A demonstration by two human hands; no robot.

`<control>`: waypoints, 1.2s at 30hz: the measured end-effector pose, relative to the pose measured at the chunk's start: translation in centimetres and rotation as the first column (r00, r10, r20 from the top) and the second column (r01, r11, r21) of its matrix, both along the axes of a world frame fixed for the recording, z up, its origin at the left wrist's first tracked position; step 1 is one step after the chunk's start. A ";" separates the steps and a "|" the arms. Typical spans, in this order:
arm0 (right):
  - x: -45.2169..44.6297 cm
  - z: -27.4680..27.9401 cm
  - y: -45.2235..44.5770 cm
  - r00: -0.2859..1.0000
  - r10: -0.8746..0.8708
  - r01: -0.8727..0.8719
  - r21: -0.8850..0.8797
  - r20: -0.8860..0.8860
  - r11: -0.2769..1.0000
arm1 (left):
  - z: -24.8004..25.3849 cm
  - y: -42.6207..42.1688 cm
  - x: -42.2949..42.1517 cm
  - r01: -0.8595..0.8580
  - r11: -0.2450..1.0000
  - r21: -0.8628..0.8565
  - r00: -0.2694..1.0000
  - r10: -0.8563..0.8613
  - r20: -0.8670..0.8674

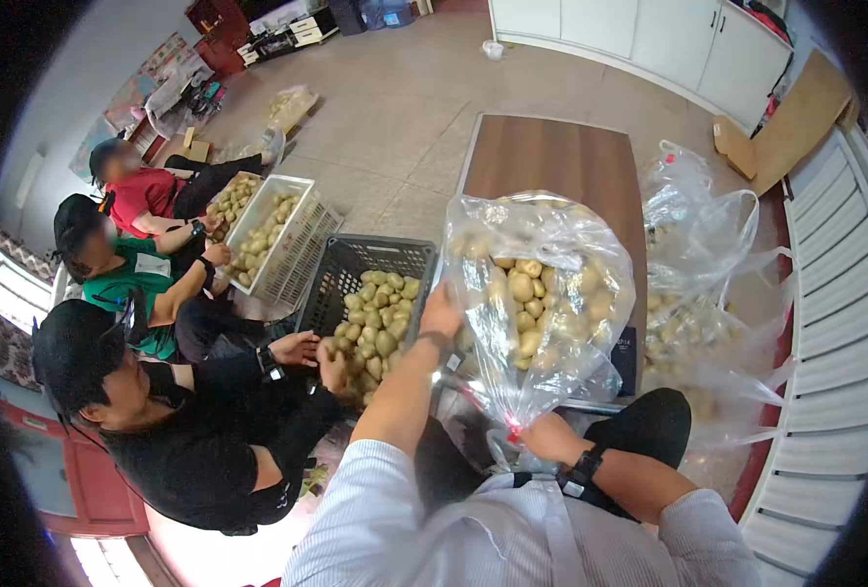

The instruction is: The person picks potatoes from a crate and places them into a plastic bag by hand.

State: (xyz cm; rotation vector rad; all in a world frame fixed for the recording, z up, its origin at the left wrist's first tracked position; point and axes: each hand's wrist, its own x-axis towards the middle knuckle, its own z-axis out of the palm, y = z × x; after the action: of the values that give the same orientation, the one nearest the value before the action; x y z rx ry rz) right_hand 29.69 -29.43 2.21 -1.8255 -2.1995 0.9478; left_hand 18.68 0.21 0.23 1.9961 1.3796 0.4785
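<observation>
A large clear plastic bag (542,303) full of potatoes lies on a brown table (551,157) in front of me. Its gathered neck, with a red tie (512,428) around it, points toward my body. My right hand (555,438) is closed on the neck beside the tie. Against the bag's left side rests my left hand (441,313), its fingers partly hidden by the plastic, so their grip is unclear. Just left of the bag stands a dark grey crate (380,254) of potatoes, where a co-worker's hands (332,367) touch the potatoes.
Three people in black (199,460), green (126,293) and red (145,196) sit at the left. A white crate (307,230) of potatoes stands before them. More filled clear bags (703,342) lie at the right by a white radiator (825,362). White cabinets (630,39) line the back.
</observation>
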 end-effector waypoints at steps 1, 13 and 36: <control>-0.1 -0.9 0.0 0.997 0.057 -0.056 -0.027 0.055 0.998 | 0.3 -0.1 -0.5 -0.031 0.998 -0.048 0.998 0.034 0.060; 0.2 -3.0 1.1 0.867 -0.467 0.439 -0.174 -0.175 0.881 | 2.2 -8.5 -3.8 -0.232 0.967 -0.104 0.948 0.249 0.199; 1.5 -6.8 2.5 0.860 -0.491 0.509 0.193 -0.135 0.839 | -5.7 -11.4 -3.6 -0.197 0.964 -0.180 0.938 0.239 0.249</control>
State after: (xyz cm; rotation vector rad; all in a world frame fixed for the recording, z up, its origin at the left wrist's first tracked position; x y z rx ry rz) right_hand 31.23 -26.90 -4.56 -2.0516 -1.5667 0.6209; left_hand 15.12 -11.22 -5.47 1.5958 1.4248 0.6961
